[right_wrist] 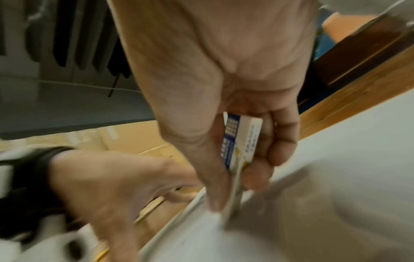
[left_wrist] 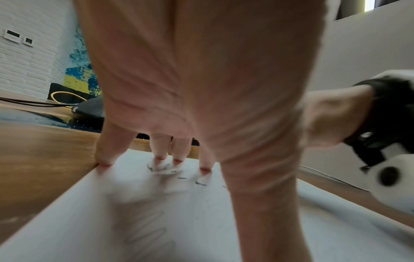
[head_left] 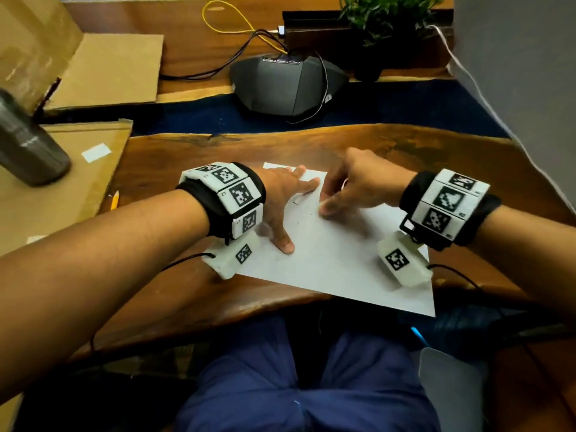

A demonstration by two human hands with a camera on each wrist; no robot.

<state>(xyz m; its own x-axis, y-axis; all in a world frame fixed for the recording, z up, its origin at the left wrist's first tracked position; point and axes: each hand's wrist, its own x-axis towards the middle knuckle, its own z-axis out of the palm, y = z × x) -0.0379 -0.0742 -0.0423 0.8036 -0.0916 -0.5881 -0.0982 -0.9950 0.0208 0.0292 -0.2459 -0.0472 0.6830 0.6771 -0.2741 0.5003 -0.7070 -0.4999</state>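
Carefully, my left grip [head_left: 282,198] lay spread flat on the paper [head_left: 336,263], light and likely to crease, at the near side of the desk [head_left: 174,151], pinning it just beside the pencil marks [head_left: 296,201], while my right grip [head_left: 358,185] pinched the small firm eraser [right_wrist: 243,140] by its sleeved middle.

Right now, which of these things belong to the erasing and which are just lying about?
In the job: sheet of paper; eraser, pinched in the right hand; left hand, pressing the paper flat.
Lying about: pencil; metal tumbler; cardboard; conference phone; potted plant; yellow cable.
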